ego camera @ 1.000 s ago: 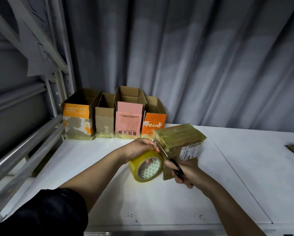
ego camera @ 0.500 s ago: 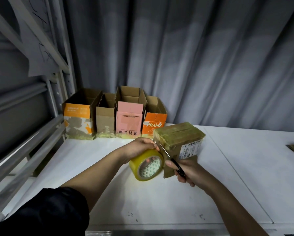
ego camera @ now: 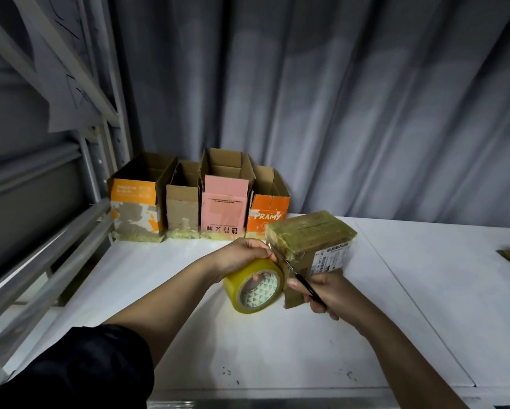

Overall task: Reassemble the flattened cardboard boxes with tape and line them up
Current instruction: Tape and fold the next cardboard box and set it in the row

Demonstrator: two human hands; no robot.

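Box (ego camera: 310, 243) unmoved, white table (ego camera: 425, 290).

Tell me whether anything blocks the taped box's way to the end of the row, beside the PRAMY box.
Nothing visible does. The taped box stands just in front of the PRAMY box, and the white table right of that box is bare up to the curtain.

Scissors (ego camera: 302, 283) angled slightly steeper against tape, seemingly; right hand (ego camera: 329, 293) barely shifted.
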